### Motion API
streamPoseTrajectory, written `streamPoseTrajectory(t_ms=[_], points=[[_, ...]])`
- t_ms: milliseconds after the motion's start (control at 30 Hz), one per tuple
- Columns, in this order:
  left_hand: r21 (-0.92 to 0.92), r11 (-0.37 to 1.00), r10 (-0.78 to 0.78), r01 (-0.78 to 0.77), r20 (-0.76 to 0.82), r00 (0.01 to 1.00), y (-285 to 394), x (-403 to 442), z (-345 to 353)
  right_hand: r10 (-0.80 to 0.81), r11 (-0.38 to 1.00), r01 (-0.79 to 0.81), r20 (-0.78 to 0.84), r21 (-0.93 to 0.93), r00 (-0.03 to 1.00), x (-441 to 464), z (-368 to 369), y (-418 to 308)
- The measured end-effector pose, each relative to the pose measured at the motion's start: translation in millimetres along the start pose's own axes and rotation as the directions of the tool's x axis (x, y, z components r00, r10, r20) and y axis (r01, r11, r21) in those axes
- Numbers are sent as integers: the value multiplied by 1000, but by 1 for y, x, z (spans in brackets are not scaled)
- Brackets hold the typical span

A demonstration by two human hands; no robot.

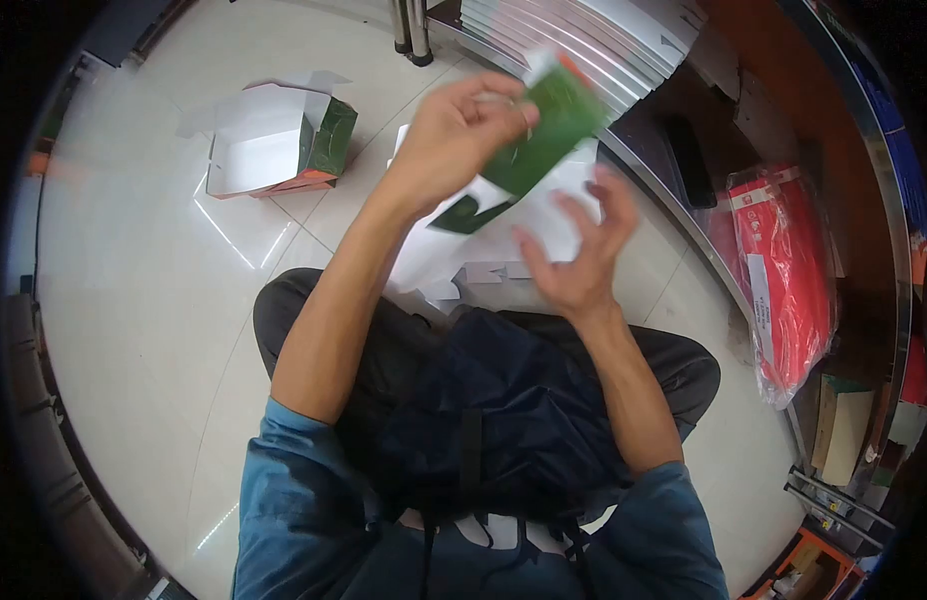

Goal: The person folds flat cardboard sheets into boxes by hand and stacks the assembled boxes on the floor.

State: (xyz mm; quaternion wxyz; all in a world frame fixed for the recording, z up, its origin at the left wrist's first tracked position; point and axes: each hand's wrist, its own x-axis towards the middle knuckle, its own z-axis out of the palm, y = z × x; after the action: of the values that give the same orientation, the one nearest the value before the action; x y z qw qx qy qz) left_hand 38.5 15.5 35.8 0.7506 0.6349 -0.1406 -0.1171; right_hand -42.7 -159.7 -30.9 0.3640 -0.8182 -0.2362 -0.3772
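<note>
My left hand (454,140) pinches the upper edge of a cardboard box blank (556,135), green printed with a bit of orange at its top corner. The blank's white inner side spreads below, over the floor before my crossed legs. Its motion blurs the green panel. My right hand (589,245) hovers just right of the white cardboard with fingers apart and nothing between them. Some cut flaps (484,272) show near my lap. To the left on the floor stands a folded box (259,155), white inside, green and orange outside, its top flaps raised.
A stack of flat white cardboard (584,50) lies on a low shelf at the upper right. Farther right, a red pack in clear plastic (784,280) leans by the shelf edge. Metal legs (412,35) stand at the top. Tiled floor (144,300) surrounds me.
</note>
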Motion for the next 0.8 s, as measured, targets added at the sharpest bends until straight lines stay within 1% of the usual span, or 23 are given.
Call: streamPoseTrajectory(t_ms=[33,100,133,233,267,367,400,467,500,533,633,667,767,800], points=[[-137,990,38,-44,-47,998,0,1,2,-42,999,42,45,-8,998,1,4,-4],[-397,906,92,-146,-151,984,-4,3,8,-124,991,128,136,-22,983,7,10,-13],[-374,917,106,-140,-109,988,-11,0,5,-107,989,119,123,-90,987,11,8,-14],[-393,915,18,-89,-181,983,-21,-4,14,-69,994,78,120,-77,990,14,1,6],[-358,932,-4,-50,-148,989,-24,-5,13,-56,995,64,99,-81,994,15,-4,10],[-352,936,-12,-20,-89,996,-27,-3,15,-2,1000,-2,219,16,976,30,-20,5],[-371,928,-10,-32,-111,994,-26,-2,14,-33,999,30,300,14,953,35,-26,2],[-405,913,-8,-56,-156,988,-24,0,10,-31,1000,27,375,15,927,33,-25,2],[-381,922,13,-75,-162,987,-26,1,9,-30,1000,26,411,16,911,31,-24,2],[-357,929,36,-94,-167,985,-30,1,9,-55,998,55,396,11,917,29,-24,4],[-231,962,104,-143,-170,980,-31,-1,13,37,984,-72,209,161,977,30,-24,1],[-180,971,127,-157,-167,978,-31,-2,16,135,963,-159,121,220,983,24,-21,3],[-228,951,189,-210,-112,976,-26,-11,33,247,935,-235,-12,266,969,21,-15,11],[-244,934,244,-260,-94,965,-28,-11,36,187,970,-190,35,153,982,23,-18,11]])
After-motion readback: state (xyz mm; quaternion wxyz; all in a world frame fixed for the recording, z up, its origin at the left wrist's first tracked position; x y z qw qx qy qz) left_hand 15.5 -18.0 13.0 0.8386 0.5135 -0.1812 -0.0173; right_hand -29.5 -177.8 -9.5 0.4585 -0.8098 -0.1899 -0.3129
